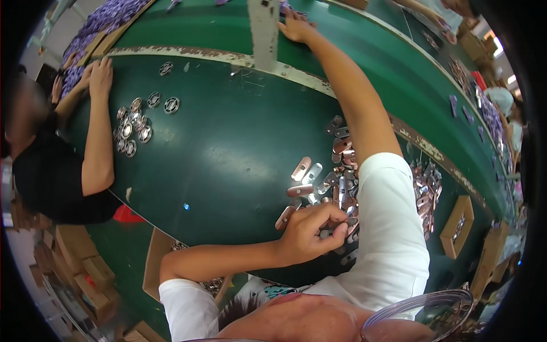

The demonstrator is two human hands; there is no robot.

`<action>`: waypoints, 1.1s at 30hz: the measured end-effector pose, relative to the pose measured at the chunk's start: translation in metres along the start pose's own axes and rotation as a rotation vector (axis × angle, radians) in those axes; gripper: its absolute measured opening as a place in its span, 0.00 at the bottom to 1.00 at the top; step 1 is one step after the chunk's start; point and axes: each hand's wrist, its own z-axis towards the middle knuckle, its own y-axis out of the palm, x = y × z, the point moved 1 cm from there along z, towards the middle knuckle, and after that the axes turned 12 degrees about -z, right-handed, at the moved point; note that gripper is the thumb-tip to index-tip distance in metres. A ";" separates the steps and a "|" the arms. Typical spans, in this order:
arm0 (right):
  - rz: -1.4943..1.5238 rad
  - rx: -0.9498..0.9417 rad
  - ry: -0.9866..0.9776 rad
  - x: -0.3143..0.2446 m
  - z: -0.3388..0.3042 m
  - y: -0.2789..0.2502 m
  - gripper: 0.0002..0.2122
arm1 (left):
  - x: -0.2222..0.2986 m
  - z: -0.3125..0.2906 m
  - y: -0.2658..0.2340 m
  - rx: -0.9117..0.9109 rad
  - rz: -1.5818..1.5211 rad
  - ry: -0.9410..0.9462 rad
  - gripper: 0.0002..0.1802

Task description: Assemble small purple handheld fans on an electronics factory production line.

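Note:
My left hand (312, 232) is curled with thumb and forefinger pinched together, over the near edge of a pile of small rounded metal plates (300, 191); a small part may sit in its fingers, but I cannot make it out. Some plates are copper-toned, others silver, and my right upper arm hides part of the pile. My right arm stretches far across the bench, over its worn metal rail (310, 83). Beyond that rail my right hand (296, 28) lies with fingers apart on the green belt (364, 37), beside purple pieces (283, 5) near a pale post.
A pale upright post (263, 34) stands on the rail. Round silver parts (137, 122) lie at the left of the green bench (228, 142). A person in black leans there. Cardboard boxes (457, 227) stand right and lower left; purple pieces (111, 23) heap at far left.

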 end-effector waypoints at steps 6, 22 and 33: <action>-0.270 0.034 0.089 0.025 -0.022 -0.030 0.24 | -0.004 0.004 -0.003 0.008 -0.260 -0.191 0.05; 0.628 0.063 0.207 0.125 -0.154 -0.100 0.27 | -0.010 0.012 0.000 0.023 -0.425 -0.740 0.12; 1.204 -0.494 0.259 0.034 -0.371 -0.214 0.16 | -0.024 0.024 -0.014 0.250 -0.489 -0.782 0.15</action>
